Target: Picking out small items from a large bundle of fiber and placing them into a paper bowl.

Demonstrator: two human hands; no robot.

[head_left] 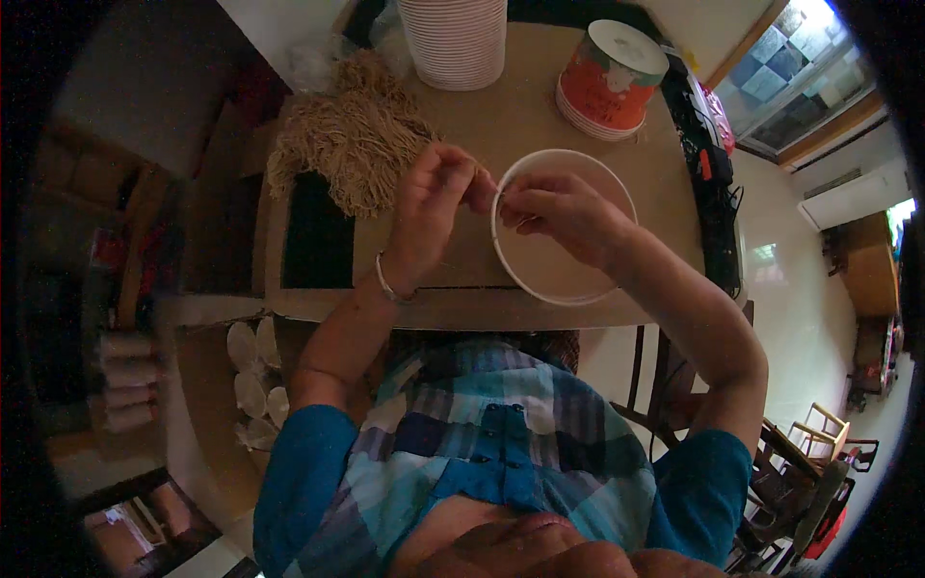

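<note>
A round paper bucket (570,275) with a white rim stands at the table's near edge, its open top toward me. At the left side of that rim both hands meet. My left hand (438,188) is outside the wall, its fingers pinched together beside the rim; what they hold is too small to make out. Reaching over the bucket, my right hand (568,214) is closed in a pinch just inside the same stretch of rim, and its fingertips hide whatever is between them. A tangled heap of tan twine (352,135) lies beyond my left hand.
A tall stack of white tubs (453,43) rises at the back. Right of it stands an upturned red and green printed bucket (612,82). Black cables and a power strip (708,164) run along the table's right edge. Below left, a cardboard box (217,405) holds white round pieces.
</note>
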